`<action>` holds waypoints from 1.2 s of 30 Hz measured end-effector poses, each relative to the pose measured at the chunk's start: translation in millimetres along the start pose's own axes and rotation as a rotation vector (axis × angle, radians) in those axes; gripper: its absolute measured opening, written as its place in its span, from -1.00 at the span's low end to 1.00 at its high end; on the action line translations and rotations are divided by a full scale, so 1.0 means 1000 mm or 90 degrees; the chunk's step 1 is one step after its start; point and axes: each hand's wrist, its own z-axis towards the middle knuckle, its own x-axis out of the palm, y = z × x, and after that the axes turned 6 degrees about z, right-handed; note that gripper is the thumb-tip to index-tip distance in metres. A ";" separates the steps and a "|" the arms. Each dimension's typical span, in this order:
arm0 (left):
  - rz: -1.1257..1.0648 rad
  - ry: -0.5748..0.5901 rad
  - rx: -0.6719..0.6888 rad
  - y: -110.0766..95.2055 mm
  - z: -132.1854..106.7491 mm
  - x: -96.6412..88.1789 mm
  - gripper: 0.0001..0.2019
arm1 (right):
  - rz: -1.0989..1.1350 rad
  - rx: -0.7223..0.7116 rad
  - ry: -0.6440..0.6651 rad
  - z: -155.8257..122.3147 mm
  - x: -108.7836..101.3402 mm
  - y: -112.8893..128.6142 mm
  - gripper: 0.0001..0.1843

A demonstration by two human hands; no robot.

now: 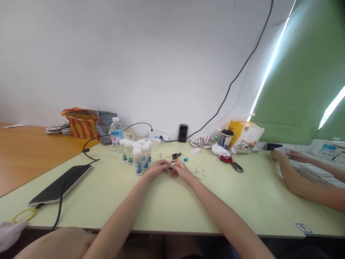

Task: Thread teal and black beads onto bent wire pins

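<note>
My left hand [157, 168] and my right hand [180, 168] rest together on the pale green table [167, 201], fingertips meeting. Between them they pinch a small blue bead [170, 167]; both hands are closed around it. A second blue bead [185, 159] lies loose just beyond my right hand. Small black parts [176, 155] and thin metal pins [199, 173] lie scattered near my fingers. Several clear vials with white caps [137, 154], holding green and blue beads, stand just left of my left hand.
A water bottle [116, 134] and a striped bag [81, 124] stand at the back left. A tablet [60, 184] with a black cable lies front left. Red-handled scissors [229, 160], a cup [225, 138] and a yellow bag [244, 136] sit right. Another person's arms [302, 172] work at the far right.
</note>
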 end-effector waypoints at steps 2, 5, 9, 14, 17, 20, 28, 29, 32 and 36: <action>-0.003 -0.001 0.000 -0.001 0.000 0.000 -0.75 | 0.006 0.006 -0.002 0.000 0.000 -0.001 -0.74; -0.007 -0.008 0.006 0.000 0.000 0.000 -0.74 | 0.008 -0.006 -0.017 0.000 0.000 0.000 -0.70; 0.009 0.002 0.013 0.000 -0.001 0.000 -0.74 | -0.009 -0.010 0.000 -0.001 0.001 0.002 -0.67; 0.020 0.025 0.013 -0.002 -0.002 0.001 -0.74 | -0.018 0.028 -0.006 0.000 0.000 0.002 -0.74; 0.014 0.015 0.005 -0.003 -0.002 0.001 -0.74 | -0.008 0.028 -0.008 0.001 0.000 0.000 -0.72; -0.001 0.010 0.005 -0.002 -0.001 0.000 -0.76 | -0.003 0.000 -0.018 0.000 0.001 0.000 -0.68; -0.013 0.011 0.007 0.000 -0.001 -0.001 -0.76 | -0.002 -0.010 0.005 0.001 0.000 -0.001 -0.69; -0.015 0.011 0.007 0.000 -0.001 -0.001 -0.76 | 0.002 -0.011 0.004 0.001 -0.001 -0.002 -0.70; -0.017 0.016 0.007 -0.001 -0.001 -0.001 -0.76 | 0.008 -0.010 -0.002 0.001 -0.001 -0.002 -0.72; -0.019 0.034 0.021 0.000 -0.001 -0.002 -0.75 | 0.007 0.007 -0.011 0.001 0.000 0.000 -0.73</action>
